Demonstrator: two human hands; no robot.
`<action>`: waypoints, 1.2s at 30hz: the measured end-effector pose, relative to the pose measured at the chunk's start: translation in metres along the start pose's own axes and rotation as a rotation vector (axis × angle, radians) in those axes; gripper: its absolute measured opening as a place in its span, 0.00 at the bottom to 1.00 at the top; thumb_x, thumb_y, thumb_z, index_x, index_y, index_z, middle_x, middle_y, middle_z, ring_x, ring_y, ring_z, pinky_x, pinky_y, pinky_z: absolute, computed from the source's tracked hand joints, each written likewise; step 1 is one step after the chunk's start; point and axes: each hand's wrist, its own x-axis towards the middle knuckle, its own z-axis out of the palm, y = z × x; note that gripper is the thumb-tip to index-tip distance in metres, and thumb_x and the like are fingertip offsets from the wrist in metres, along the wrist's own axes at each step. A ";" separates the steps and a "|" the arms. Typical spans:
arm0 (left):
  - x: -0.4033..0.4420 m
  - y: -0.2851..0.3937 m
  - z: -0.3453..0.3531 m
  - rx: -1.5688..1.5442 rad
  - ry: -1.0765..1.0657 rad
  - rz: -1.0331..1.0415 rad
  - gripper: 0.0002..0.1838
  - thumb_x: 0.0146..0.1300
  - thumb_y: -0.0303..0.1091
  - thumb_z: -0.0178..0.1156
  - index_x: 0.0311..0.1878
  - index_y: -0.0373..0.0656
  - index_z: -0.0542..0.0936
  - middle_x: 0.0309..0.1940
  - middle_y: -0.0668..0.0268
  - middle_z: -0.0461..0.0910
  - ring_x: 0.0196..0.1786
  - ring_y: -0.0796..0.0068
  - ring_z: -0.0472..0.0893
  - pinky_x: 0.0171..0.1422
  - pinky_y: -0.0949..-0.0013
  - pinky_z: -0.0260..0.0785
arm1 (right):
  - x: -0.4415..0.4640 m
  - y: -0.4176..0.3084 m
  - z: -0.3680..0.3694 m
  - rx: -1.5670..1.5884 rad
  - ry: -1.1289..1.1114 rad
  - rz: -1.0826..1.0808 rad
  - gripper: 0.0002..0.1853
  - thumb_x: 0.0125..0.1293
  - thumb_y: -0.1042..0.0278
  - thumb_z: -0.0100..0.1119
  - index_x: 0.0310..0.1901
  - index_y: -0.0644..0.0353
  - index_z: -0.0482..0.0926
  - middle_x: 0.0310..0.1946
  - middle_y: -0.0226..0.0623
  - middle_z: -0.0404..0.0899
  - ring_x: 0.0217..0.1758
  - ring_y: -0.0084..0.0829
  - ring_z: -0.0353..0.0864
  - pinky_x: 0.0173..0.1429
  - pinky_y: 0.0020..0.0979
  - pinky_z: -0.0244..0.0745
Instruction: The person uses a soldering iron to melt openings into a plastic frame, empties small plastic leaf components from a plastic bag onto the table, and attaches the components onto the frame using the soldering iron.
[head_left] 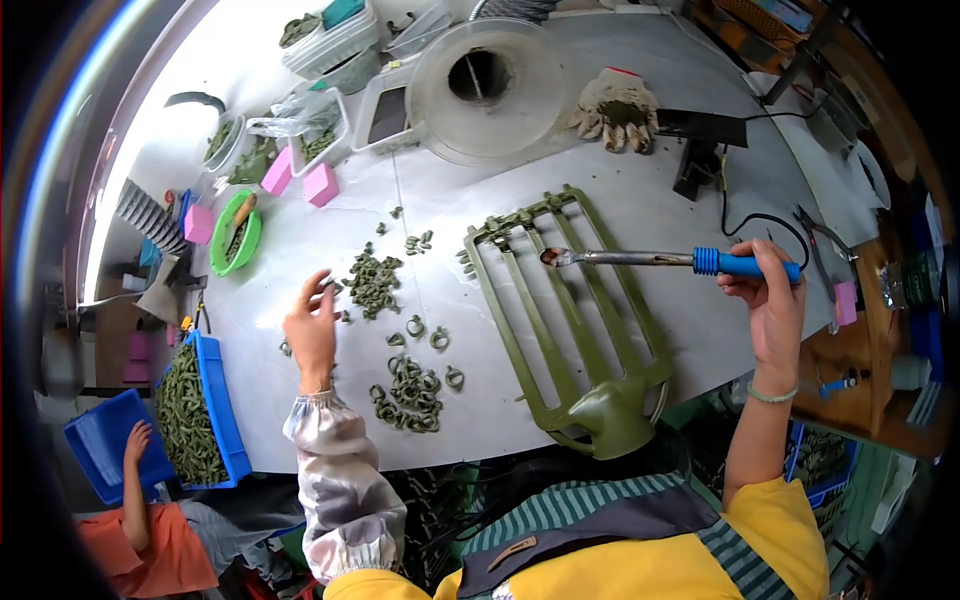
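Note:
My right hand [768, 300] is wrapped round the blue handle of a soldering-iron-like tool [640, 258]. The tool's spoon-shaped tip lies over the upper part of a green wax frame [590, 330] with several long bars. Small green pieces [520, 218] sit along the frame's top edge. My left hand [313, 320] has its fingertips together beside a pile of small green pieces [371, 283]; a small dark piece shows at the fingertips. Nearer me lie green rings [410, 395] in a loose heap.
A round translucent cover [490, 90], gloves [618, 108] and a black stand [697, 165] are at the back. Left are pink blocks [320, 185], a green basket [236, 235] and a blue crate [222, 410]. A co-worker's hand [137, 442] is at lower left.

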 end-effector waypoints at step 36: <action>-0.026 0.152 0.223 0.046 -0.129 0.790 0.07 0.57 0.30 0.70 0.40 0.47 0.88 0.34 0.71 0.87 0.46 0.64 0.77 0.56 0.63 0.66 | 0.031 0.014 -0.029 -0.036 0.074 -0.052 0.15 0.72 0.60 0.60 0.43 0.67 0.83 0.35 0.41 0.86 0.31 0.31 0.88 0.37 0.27 0.85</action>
